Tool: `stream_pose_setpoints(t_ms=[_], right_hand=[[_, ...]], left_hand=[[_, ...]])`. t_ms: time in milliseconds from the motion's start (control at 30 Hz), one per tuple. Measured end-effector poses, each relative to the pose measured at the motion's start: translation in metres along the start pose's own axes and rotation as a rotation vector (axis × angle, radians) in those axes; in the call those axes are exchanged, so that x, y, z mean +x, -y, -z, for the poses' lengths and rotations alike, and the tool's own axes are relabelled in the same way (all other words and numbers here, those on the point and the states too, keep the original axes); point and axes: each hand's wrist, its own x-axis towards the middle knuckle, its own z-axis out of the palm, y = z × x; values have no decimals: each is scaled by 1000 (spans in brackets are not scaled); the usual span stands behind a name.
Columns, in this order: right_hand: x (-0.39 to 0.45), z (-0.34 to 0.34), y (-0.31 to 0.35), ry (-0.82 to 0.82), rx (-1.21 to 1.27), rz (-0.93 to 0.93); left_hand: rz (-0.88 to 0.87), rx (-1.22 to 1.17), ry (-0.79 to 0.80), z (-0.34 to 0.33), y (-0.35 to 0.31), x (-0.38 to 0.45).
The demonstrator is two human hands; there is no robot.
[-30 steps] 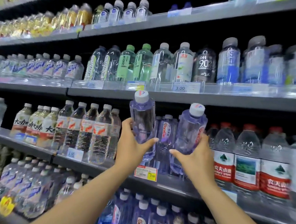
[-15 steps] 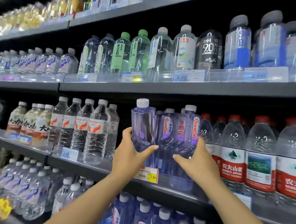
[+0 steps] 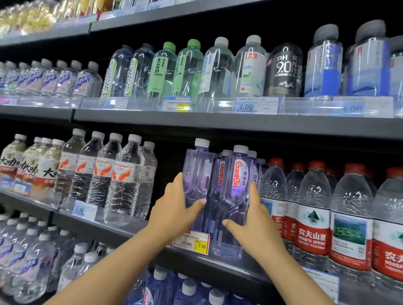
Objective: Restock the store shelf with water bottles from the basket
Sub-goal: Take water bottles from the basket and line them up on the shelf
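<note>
Two tall purple-tinted water bottles with white caps stand upright at the front of the grey middle shelf (image 3: 123, 233). My left hand (image 3: 175, 209) grips the left bottle (image 3: 197, 174) around its lower body, thumb across the front. My right hand (image 3: 255, 224) grips the right bottle (image 3: 238, 180), which shows a red and white label. More of the same purple bottles stand right behind them. The basket is out of view.
Red-capped bottles with red labels (image 3: 313, 212) crowd the shelf just right of my hands. Clear bottles with orange labels (image 3: 124, 179) stand to the left, with a gap between. A yellow price tag (image 3: 193, 242) hangs below the purple bottles. Fuller shelves lie above and below.
Both bottles were tilted and held in front of the shelf; they have moved in and down and now stand upright on the shelf, close together. My hands still hold them.
</note>
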Motion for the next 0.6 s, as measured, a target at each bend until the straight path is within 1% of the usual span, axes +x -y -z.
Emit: stream_pose_setpoints(t_ms=[100, 200, 300, 367, 467, 600], right_hand=[[0, -1, 3, 14, -10, -23], [0, -3, 4, -2, -39, -12], [-1, -5, 1, 1, -72, 27], [-1, -5, -1, 21, -94, 33], [1, -5, 0, 8, -83, 11], [3, -4, 4, 11, -112, -9]], left_hand=[[60, 79, -12, -5, 2, 6], [65, 111, 11, -7, -2, 5], [90, -70, 92, -7, 0, 4], [73, -142, 126, -7, 5, 4], [43, -78, 91, -11, 7, 3], [131, 43, 49, -21, 3, 10]])
